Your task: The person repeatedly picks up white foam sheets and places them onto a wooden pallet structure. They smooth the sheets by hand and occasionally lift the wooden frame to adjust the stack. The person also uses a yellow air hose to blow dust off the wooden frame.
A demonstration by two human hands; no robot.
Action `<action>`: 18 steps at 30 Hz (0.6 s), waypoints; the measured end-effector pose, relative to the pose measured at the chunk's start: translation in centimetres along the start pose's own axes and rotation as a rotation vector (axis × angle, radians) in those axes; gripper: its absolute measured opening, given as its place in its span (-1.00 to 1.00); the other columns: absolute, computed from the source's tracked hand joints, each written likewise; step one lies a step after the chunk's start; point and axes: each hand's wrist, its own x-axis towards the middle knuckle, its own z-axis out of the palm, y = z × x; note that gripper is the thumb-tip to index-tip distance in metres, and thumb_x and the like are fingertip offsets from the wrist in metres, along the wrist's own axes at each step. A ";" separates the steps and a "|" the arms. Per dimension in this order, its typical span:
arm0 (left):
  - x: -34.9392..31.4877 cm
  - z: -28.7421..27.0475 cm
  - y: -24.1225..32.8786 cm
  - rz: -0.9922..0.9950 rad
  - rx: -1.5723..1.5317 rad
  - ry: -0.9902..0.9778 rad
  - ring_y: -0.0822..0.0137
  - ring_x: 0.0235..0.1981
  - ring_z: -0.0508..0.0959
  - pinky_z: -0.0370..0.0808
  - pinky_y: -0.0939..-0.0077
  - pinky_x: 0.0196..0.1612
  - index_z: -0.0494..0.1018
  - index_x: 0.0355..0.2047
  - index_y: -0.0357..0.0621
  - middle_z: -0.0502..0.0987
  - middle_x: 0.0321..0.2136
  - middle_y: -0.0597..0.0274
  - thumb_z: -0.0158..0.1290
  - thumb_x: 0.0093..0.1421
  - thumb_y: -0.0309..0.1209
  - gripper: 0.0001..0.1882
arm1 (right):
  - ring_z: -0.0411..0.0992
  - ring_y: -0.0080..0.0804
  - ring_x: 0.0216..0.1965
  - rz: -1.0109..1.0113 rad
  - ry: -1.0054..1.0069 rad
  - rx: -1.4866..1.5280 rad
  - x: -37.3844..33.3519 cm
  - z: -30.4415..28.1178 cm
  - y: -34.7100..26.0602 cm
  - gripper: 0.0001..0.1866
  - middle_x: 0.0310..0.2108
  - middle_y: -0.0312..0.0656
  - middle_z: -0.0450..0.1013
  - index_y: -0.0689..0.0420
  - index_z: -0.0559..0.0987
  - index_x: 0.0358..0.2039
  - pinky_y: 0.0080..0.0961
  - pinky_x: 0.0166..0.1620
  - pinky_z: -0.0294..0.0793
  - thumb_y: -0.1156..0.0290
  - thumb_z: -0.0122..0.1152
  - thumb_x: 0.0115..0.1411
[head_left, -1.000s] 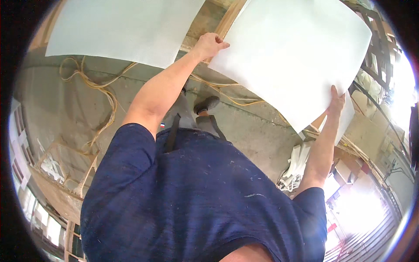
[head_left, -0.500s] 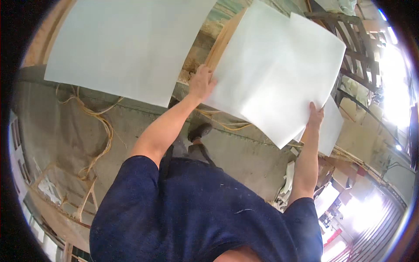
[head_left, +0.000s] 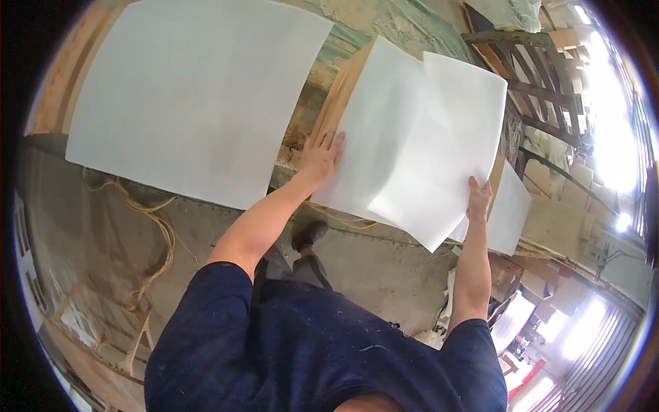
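A thin white sheet (head_left: pixel 456 130) bends up at its right side, its far right corner curling over. My right hand (head_left: pixel 479 198) grips this sheet's near right edge, thumb on top and fingers hidden beneath. Under it lies another white surface (head_left: pixel 374 117), possibly part of the same sheet, on top of a pale wooden stack (head_left: pixel 341 88). My left hand (head_left: pixel 321 159) rests flat at the left edge of that stack, fingers stretched out and slightly apart.
A larger white sheet (head_left: pixel 199 103) covers a wooden stack (head_left: pixel 58 89) at the left. Another white-topped piece (head_left: pixel 509 213) stands at the right. Yellowish cords (head_left: pixel 161 230) hang over the concrete floor (head_left: pixel 226 233). A dark wooden rack (head_left: pixel 542 82) stands far right.
The raised right part of the sheet has moved leftward with my right hand and curls more. My left hand's fingers have spread flat along the edge. The whole view has shifted slightly.
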 end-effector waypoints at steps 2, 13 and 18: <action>0.1 0.3 0.0 0.011 0.012 0.076 0.08 0.29 0.10 0.04 -0.18 0.24 0.19 0.23 0.02 0.12 0.27 0.05 -0.20 0.30 -0.23 -0.51 | 0.47 -0.32 -0.18 0.013 0.003 -0.005 0.4 0.5 0.0 -0.58 -0.13 -0.08 0.47 0.29 0.39 0.04 -0.43 -0.12 0.51 0.51 0.17 0.16; 15.4 -1.7 2.1 0.065 0.015 0.307 -0.02 0.20 0.23 0.11 -0.14 0.19 0.19 0.17 -0.26 0.20 0.19 -0.10 -0.07 0.22 -0.19 -0.42 | 0.43 -0.29 -0.11 -0.047 0.041 -0.193 -0.2 0.3 -1.3 -0.49 -0.09 -0.03 0.47 0.34 0.38 0.06 -0.42 -0.04 0.42 0.36 0.22 0.15; 25.4 -0.5 -0.3 -0.446 -0.408 0.216 -0.08 0.09 0.36 0.29 0.21 0.13 0.24 0.09 -0.31 0.38 0.05 -0.11 -0.05 0.19 -0.04 -0.37 | 0.43 -0.37 -0.15 -0.016 0.134 -0.201 -3.5 0.2 -2.5 -0.55 -0.16 -0.11 0.48 0.31 0.42 0.01 -0.44 -0.07 0.41 0.35 0.22 0.16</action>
